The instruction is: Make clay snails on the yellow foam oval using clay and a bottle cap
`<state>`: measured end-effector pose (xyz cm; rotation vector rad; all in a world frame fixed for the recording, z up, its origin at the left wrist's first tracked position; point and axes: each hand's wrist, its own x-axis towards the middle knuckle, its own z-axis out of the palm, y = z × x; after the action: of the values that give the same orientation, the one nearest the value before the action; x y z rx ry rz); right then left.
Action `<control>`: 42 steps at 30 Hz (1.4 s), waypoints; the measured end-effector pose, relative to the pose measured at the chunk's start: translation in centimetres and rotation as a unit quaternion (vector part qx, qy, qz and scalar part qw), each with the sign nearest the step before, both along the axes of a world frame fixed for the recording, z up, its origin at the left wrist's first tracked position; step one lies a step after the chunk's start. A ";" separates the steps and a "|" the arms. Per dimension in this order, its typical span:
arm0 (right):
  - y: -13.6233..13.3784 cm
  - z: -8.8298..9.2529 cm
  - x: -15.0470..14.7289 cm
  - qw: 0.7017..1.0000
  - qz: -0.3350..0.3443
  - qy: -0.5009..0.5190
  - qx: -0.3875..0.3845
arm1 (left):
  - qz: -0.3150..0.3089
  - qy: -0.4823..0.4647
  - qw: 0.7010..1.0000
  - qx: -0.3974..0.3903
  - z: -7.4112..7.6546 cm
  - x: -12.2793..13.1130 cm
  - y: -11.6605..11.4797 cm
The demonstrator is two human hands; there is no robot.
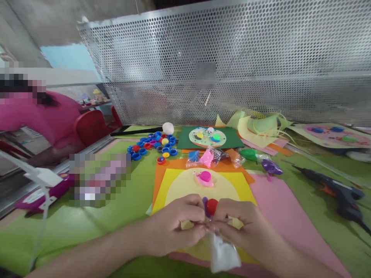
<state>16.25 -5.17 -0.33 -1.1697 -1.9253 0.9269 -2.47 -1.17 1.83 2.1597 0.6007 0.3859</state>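
Both hands are closed in a pinch on the gathered top of a small clear plastic bag of white clay point(224, 255), which hangs below the fingers. My left hand point(182, 222) grips it from the left, and my right hand point(246, 224) from the right, fingertips nearly meeting. Beneath them lies a yellow sheet point(165, 187) with a pale yellow paper circle point(176, 187). On the circle sits a pink snail shape point(205, 177) with a magenta cap. A red cap point(212, 207) with a purple piece beside it is partly hidden behind the fingers.
Blue, red and yellow bottle caps point(139, 153) cluster at the back left. Several bagged clays, including a pink one point(206, 158), lie behind the sheet. A glue gun point(333, 189) rests at right, a purple tool point(58, 191) at left. A perforated metal panel point(246, 58) stands behind.
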 end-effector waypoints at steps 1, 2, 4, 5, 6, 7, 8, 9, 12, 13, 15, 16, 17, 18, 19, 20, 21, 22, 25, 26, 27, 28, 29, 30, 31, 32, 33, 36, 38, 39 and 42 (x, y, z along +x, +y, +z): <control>0.0 -0.1 -0.1 1.000 0.000 -0.006 0.012 | 0.009 0.005 1.000 0.014 -0.1 0.0 0.0; -0.1 -0.2 -0.1 1.000 0.002 -0.009 0.024 | 0.015 0.008 0.999 0.029 -0.1 0.1 -0.1; -0.2 -0.2 -0.2 0.999 0.009 -0.007 0.032 | 0.015 0.012 0.998 0.052 -0.2 0.1 -0.1; -0.2 -0.1 -0.2 1.000 0.012 -0.002 0.022 | 0.012 0.013 0.998 0.060 -0.2 0.1 -0.2; -0.2 -0.1 -0.1 1.000 0.016 0.006 0.002 | 0.008 0.011 0.998 0.062 -0.2 0.1 -0.2; -0.2 -0.1 -0.1 0.999 0.022 0.017 -0.022 | 0.005 0.005 0.998 0.063 -0.3 0.1 -0.2; -0.1 0.0 0.0 0.998 0.033 0.028 -0.044 | 0.004 -0.002 0.998 0.063 -0.3 0.1 -0.2; -0.1 0.0 0.0 0.997 0.045 0.038 -0.058 | 0.006 -0.010 0.998 0.067 -0.4 0.1 -0.2; 0.0 0.3 0.2 0.996 0.072 0.033 -0.029 | 0.011 -0.034 0.995 0.098 -0.6 0.0 -0.1; 0.0 0.4 0.2 0.997 0.069 0.023 -0.001 | 0.016 -0.040 0.993 0.106 -0.8 -0.1 0.0; 0.1 0.7 0.6 0.998 0.036 0.001 0.057 | 0.024 -0.063 0.992 0.103 -1.2 -0.2 0.2; 0.3 0.9 0.9 0.997 0.009 -0.006 0.082 | 0.025 -0.085 0.991 0.098 -1.5 -0.3 0.3; 0.6 1.0 1.4 0.995 -0.026 -0.012 0.099 | 0.021 -0.108 0.990 0.092 -1.8 -0.4 0.5; 1.1 1.2 2.2 0.991 -0.067 -0.015 0.111 | 0.025 -0.127 0.987 0.098 -2.0 -0.4 0.8; 1.7 1.3 3.1 0.987 -0.108 -0.021 0.119 | 0.041 -0.128 0.986 0.100 -2.2 -0.3 1.0; 2.4 1.3 4.1 0.978 -0.158 -0.026 0.131 | 0.066 -0.127 0.985 0.099 -2.4 -0.2 1.2; 3.3 1.1 5.3 0.967 -0.208 -0.031 0.145 | 0.100 -0.122 0.983 0.094 -2.5 -0.1 1.3; 4.3 0.9 6.4 0.956 -0.246 -0.040 0.156 | 0.135 -0.116 0.980 0.083 -2.5 0.1 1.5; 7.0 -0.4 9.1 0.934 -0.302 -0.087 0.173 | 0.211 -0.110 0.971 0.040 -2.5 0.7 1.5; 7.6 -0.8 9.5 0.927 -0.314 -0.103 0.180 | 0.224 -0.107 0.968 0.032 -2.5 0.9 1.5; 8.0 -1.1 9.7 0.919 -0.324 -0.118 0.193 | 0.234 -0.106 0.966 0.029 -2.5 0.9 1.5; 8.1 -1.3 9.5 0.910 -0.333 -0.130 0.209 | 0.241 -0.106 0.964 0.029 -2.5 1.0 1.5; 7.9 -1.3 9.1 0.904 -0.335 -0.141 0.227 | 0.245 -0.106 0.963 0.032 -2.5 1.0 1.4; 7.5 -1.2 8.4 0.900 -0.329 -0.150 0.245 | 0.249 -0.108 0.962 0.036 -2.5 1.0 1.4; 6.9 -1.0 7.5 0.899 -0.313 -0.158 0.261 | 0.252 -0.109 0.961 0.040 -2.5 0.9 1.4; 6.2 -0.7 6.5 0.904 -0.283 -0.165 0.274 | 0.255 -0.112 0.960 0.044 -2.4 0.9 1.3; 5.5 -0.5 5.4 0.912 -0.245 -0.170 0.283 | 0.257 -0.114 0.958 0.049 -2.3 1.0 1.2; 3.5 -0.4 2.3 0.935 -0.142 -0.166 0.280 | 0.268 -0.134 0.952 0.058 -1.9 1.2 1.1; 2.9 -0.5 0.8 0.945 -0.113 -0.155 0.266 | 0.273 -0.147 0.949 0.054 -1.4 1.6 1.1; 2.8 -0.5 0.3 0.948 -0.105 -0.149 0.259 | 0.273 -0.150 0.949 0.052 -1.2 1.7 1.1; 3.4 -0.2 -0.2 0.956 -0.085 -0.137 0.245 | 0.265 -0.145 0.952 0.060 -0.8 2.2 1.5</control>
<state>16.09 -1.73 -0.53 -1.1760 -2.0660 0.1764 -0.27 0.36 1.07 1.9739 1.0034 1.0318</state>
